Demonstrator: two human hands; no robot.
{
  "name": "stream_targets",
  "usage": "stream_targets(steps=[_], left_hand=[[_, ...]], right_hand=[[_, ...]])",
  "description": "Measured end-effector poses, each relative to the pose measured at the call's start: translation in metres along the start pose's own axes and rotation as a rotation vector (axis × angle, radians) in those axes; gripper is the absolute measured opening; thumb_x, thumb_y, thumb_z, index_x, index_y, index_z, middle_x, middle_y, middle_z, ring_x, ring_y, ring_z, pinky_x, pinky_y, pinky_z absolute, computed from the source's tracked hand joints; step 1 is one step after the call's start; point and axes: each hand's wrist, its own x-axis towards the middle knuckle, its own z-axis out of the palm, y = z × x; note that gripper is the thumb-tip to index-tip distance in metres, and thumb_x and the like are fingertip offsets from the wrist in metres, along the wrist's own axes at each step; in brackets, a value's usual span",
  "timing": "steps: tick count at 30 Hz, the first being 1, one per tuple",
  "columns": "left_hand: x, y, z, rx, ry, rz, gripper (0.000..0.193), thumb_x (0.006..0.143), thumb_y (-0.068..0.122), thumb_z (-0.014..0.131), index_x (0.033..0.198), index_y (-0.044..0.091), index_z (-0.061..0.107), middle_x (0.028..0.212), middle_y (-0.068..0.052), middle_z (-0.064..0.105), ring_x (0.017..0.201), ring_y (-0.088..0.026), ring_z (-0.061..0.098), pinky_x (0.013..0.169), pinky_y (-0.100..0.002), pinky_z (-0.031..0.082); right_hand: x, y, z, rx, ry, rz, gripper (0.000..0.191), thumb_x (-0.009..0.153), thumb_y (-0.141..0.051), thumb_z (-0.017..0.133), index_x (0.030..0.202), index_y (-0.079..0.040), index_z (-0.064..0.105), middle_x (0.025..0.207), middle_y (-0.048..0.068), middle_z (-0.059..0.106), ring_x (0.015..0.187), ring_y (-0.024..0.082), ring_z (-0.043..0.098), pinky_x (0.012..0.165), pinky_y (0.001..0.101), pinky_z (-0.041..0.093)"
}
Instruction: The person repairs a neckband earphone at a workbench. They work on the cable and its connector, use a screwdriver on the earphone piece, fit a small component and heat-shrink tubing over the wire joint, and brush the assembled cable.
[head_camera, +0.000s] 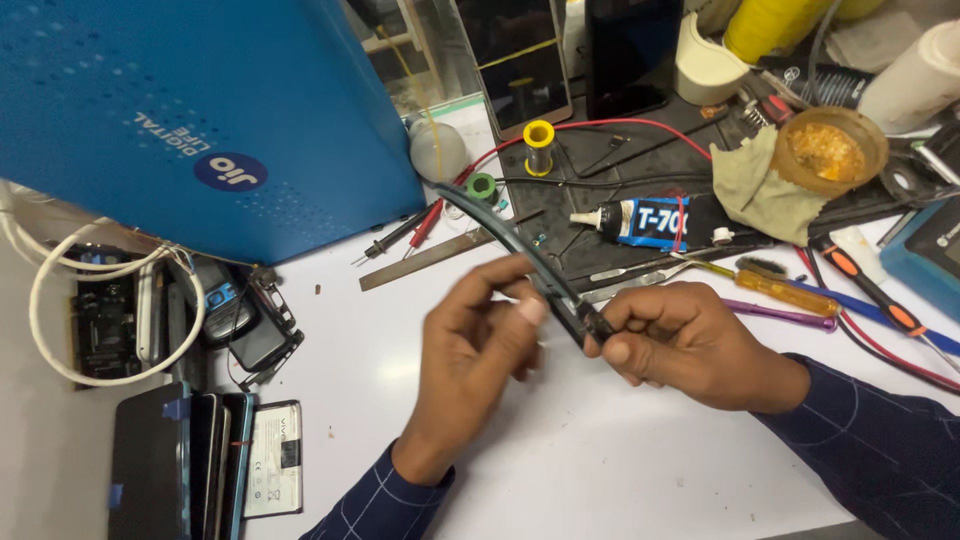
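My left hand and my right hand meet over the white table. Between them is a thin dark phone frame, seen edge-on and tilted up toward the far left. My right hand pinches its near end between thumb and fingers. My left hand's thumb and fingertips press on the frame just beside the right hand. The frame's far end hangs in the air above a metal ruler.
A big blue box stands at the far left. Old phones are stacked at the near left beside a white cable loop. Behind the hands lie a glue tube, screwdrivers, test probes, solder spools and a flux tin.
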Motion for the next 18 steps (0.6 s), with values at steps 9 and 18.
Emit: stream_targets(steps=[9, 18], left_hand=[[-0.003, -0.019, 0.004, -0.124, -0.067, -0.036, 0.025, 0.103, 0.009, 0.064, 0.122, -0.007, 0.067, 0.091, -0.01, 0.073, 0.077, -0.012, 0.069, 0.065, -0.025, 0.057], [-0.01, -0.027, 0.009, -0.067, -0.031, -0.018, 0.025, 0.1, 0.006, 0.069, 0.12, -0.008, 0.068, 0.1, -0.014, 0.076, 0.085, -0.016, 0.074, 0.07, -0.027, 0.062]], right_hand=[[0.002, -0.029, 0.019, -0.607, 0.304, -0.512, 0.035, 0.084, -0.019, 0.079, 0.111, 0.001, 0.068, 0.096, 0.007, 0.066, 0.077, 0.012, 0.062, 0.066, 0.0254, 0.051], [0.007, -0.043, 0.029, -0.909, 0.41, -0.695, 0.025, 0.078, -0.011, 0.086, 0.097, -0.005, 0.07, 0.095, 0.008, 0.067, 0.085, 0.021, 0.068, 0.07, 0.0328, 0.051]])
